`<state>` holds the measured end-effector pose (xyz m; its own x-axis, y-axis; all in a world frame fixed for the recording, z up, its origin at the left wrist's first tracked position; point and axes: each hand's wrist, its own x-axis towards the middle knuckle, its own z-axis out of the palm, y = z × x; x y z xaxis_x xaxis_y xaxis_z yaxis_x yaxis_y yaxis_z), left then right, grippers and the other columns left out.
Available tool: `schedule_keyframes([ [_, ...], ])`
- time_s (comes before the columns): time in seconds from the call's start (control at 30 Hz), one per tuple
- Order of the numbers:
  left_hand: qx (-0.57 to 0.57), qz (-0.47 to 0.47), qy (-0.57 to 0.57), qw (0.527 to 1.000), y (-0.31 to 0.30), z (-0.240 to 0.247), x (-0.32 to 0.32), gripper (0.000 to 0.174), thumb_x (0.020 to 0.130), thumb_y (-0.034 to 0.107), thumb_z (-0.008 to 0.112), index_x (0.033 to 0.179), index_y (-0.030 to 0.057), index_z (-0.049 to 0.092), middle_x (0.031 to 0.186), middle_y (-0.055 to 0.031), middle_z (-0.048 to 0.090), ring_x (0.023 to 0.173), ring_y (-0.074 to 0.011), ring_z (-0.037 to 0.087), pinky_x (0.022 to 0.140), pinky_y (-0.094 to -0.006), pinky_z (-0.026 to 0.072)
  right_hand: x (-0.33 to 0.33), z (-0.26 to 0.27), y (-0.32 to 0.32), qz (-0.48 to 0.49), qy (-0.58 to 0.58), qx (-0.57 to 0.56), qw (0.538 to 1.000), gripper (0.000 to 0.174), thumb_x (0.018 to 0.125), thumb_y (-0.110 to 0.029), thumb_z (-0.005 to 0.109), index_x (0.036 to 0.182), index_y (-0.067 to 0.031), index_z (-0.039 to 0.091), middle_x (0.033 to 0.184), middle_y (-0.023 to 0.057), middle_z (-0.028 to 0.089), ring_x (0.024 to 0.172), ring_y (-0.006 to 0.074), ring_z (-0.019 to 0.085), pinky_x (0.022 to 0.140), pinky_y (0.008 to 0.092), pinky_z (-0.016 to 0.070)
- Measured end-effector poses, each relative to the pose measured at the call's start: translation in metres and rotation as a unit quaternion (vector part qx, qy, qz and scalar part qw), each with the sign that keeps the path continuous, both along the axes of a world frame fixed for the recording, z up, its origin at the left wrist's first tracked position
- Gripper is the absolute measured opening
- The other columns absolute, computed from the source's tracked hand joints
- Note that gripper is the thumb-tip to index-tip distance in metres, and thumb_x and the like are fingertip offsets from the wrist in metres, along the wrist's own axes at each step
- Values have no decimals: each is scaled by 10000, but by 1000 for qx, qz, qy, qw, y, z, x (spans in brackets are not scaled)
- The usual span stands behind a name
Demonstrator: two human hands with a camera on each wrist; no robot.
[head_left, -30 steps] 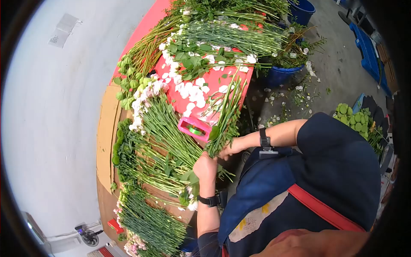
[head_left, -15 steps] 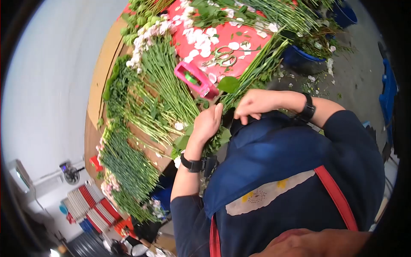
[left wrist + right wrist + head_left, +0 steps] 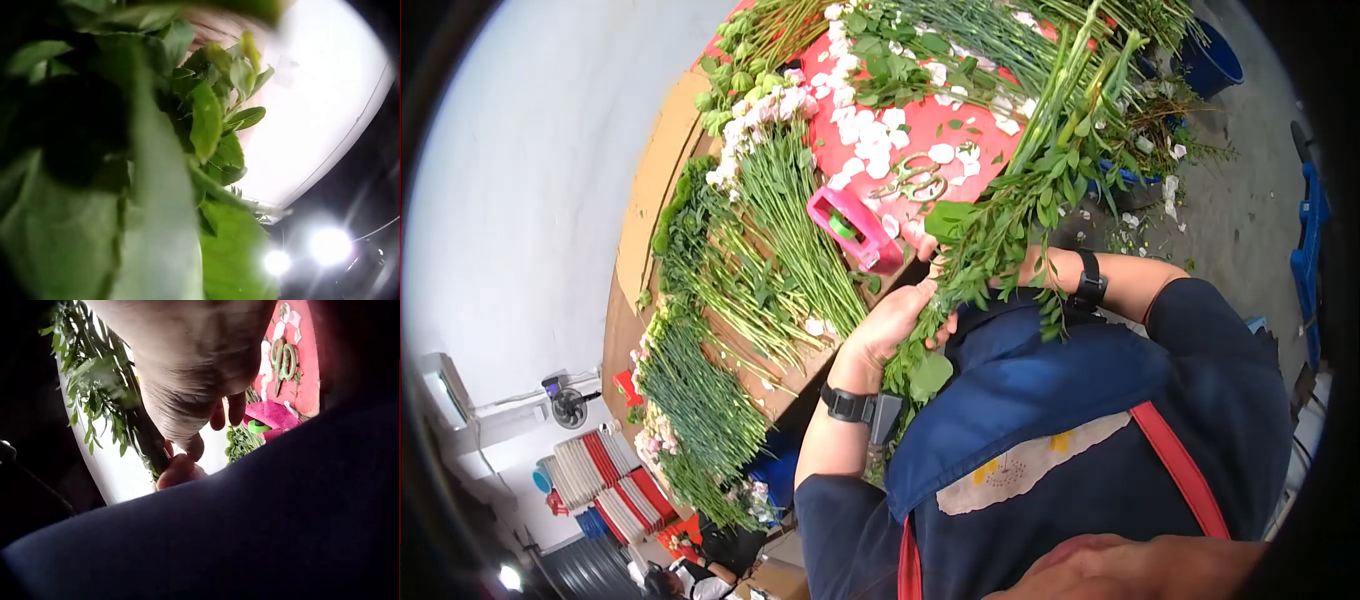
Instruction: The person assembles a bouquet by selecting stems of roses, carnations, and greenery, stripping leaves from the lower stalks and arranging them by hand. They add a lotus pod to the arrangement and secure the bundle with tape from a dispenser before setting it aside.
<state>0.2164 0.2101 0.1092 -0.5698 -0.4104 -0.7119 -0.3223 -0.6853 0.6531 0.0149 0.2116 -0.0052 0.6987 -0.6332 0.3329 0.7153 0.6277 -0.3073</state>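
A bunch of leafy green stems (image 3: pixel 990 245) slants up and right across the front of the body in the head view. My left hand (image 3: pixel 890 322) grips its lower part, thumb on the near side and fingertips showing beyond. Behind the leaves, my right hand (image 3: pixel 1034 268) is partly hidden. In the right wrist view that right hand (image 3: pixel 194 369) reaches down beside the bunch, fingertips close to my left hand's fingers; I cannot tell whether it pinches anything. Large leaves (image 3: pixel 237 250) crowd the left wrist view. A pink tape dispenser (image 3: pixel 880 250) with a green roll lies just beyond.
Scissors (image 3: pixel 917 180) and white petals (image 3: pixel 875 145) lie on the red table covering (image 3: pixel 985 165). Rows of pale pink flowers (image 3: pixel 765 115) and long cut stems (image 3: pixel 795 215) spread along the table. Blue buckets (image 3: pixel 1210 60) stand on the floor at the right.
The leafy bunch has come up from the table edge and now rises in front of the right forearm. My right hand has moved from the near side to behind the bunch.
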Motion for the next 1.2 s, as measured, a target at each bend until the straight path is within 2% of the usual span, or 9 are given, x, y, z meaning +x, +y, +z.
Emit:
schedule_keyframes([
  [0.1,-24,1,-31,999,-12,-10,13,520,937,504,445,811,24,600,713,-41,601,591,-106,540,538,-232,435,2,2,-8,-98,221,-159,957,367,902,-127,503,1247,-5,469,1241,77,473,1110,173,465,933,300,382],
  [0.17,-151,-72,-39,985,-29,-25,25,325,863,333,634,898,9,641,743,-11,611,667,-91,549,619,-257,458,11,25,-18,-252,504,-402,722,253,841,-154,611,1058,-24,606,885,49,638,781,151,595,683,291,489],
  [0.23,-222,-95,-85,967,-41,-23,19,293,799,223,677,957,-20,638,805,-26,640,718,-110,575,680,-273,478,13,36,-23,-75,514,-173,837,168,810,-187,663,886,-40,632,659,6,573,561,101,522,508,252,433],
  [0.4,-515,-193,-273,789,-71,-25,3,429,791,312,640,991,-58,556,777,-280,626,771,-400,637,682,-442,515,-5,53,-31,-54,431,-44,900,221,866,-207,631,988,-25,661,701,33,635,620,83,579,546,238,462],
  [0.5,-574,-254,-336,702,-88,-11,-8,423,786,347,648,924,-38,539,690,-228,630,677,-374,646,615,-452,511,-27,102,-24,-277,549,-269,741,221,861,-218,632,986,-39,664,729,50,640,643,124,599,577,271,474],
  [0.57,-615,-289,-309,666,-99,-10,-15,403,769,356,666,892,-3,532,661,-191,627,638,-347,643,567,-442,504,-52,112,-29,-465,600,-530,380,402,690,-234,757,1024,-51,629,964,80,625,890,251,598,789,366,467],
  [0.7,-666,-360,-270,595,-127,9,-49,379,743,345,689,918,38,552,784,-153,647,716,-330,645,593,-418,499,-90,110,-44,-382,730,-533,193,732,562,-272,799,1198,-51,513,1054,103,586,961,278,567,865,393,439],
  [0.87,-889,-156,-174,393,-167,45,-110,353,738,231,699,1029,67,586,1078,-118,597,1053,-299,563,886,-420,433,-157,70,-93,-485,743,-378,263,305,644,-123,659,934,-41,615,765,138,581,710,329,589,614,409,476],
  [1.2,-786,-173,-112,583,-264,-53,-195,388,722,53,650,1098,18,560,1163,-156,541,1150,-347,495,938,-433,414,-372,33,-314,-485,806,-147,307,436,724,-273,655,1103,-59,635,977,159,665,876,282,645,779,361,486],
])
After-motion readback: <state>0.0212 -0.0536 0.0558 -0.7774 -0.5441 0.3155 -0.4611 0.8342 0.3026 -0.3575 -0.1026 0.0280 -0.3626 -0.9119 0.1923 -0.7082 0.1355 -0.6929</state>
